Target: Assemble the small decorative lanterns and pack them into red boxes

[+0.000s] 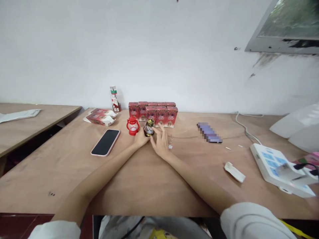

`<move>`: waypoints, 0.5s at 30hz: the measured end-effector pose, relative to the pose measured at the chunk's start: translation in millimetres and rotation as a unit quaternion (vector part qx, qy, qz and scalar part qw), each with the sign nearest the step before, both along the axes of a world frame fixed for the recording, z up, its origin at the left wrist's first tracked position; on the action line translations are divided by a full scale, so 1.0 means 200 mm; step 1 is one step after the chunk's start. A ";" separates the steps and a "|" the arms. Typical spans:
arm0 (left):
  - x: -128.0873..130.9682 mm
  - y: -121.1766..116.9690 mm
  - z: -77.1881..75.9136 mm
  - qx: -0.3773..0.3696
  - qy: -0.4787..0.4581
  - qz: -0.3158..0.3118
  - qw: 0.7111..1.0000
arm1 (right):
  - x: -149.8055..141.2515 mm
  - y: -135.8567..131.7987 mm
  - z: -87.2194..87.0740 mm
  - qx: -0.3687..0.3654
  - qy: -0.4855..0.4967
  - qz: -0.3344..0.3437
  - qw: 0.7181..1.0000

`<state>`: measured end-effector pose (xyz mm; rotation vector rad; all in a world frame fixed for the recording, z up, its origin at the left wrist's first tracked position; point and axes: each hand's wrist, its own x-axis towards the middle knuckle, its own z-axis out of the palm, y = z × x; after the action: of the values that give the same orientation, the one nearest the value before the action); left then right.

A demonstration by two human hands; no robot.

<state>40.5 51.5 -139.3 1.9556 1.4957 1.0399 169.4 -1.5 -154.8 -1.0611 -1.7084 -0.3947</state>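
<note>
A small gold-and-dark lantern stands on the table between my hands, in front of the red boxes. My left hand is closed around its left side, and the fingertips are partly hidden behind it. On the other side, my right hand has its fingers stretched and apart, close to the lantern's right edge. A red lantern of similar size sits just left of my left hand. Several red printed boxes stand in rows behind both lanterns. A thin bent wire piece lies right of my right hand.
A pink-edged phone and flattened red cartons lie left, near a bottle. To the right are another phone, a crumpled white scrap, and a white power strip with its cable.
</note>
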 end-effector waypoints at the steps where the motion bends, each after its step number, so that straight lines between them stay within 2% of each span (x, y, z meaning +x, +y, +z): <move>1: 0.00 0.01 0.00 -0.002 0.005 0.004 1.000 | 0.00 -0.01 0.00 -0.003 -0.008 0.004 1.000; 4: -0.01 -0.03 0.01 0.012 0.013 0.009 1.000 | 0.00 -0.03 0.00 -0.017 -0.016 0.005 1.000; 9: -0.11 -0.21 0.02 0.044 0.013 0.023 0.999 | -0.01 -0.06 0.00 -0.027 -0.031 0.029 0.999; 15: -0.21 -0.36 0.04 0.036 -0.025 0.034 0.998 | -0.04 -0.11 -0.01 0.016 -0.036 0.051 0.998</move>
<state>-0.8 -20.0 -130.3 1.9243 1.5264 1.1782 162.4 -23.0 -156.5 -0.9420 -1.8059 -0.3985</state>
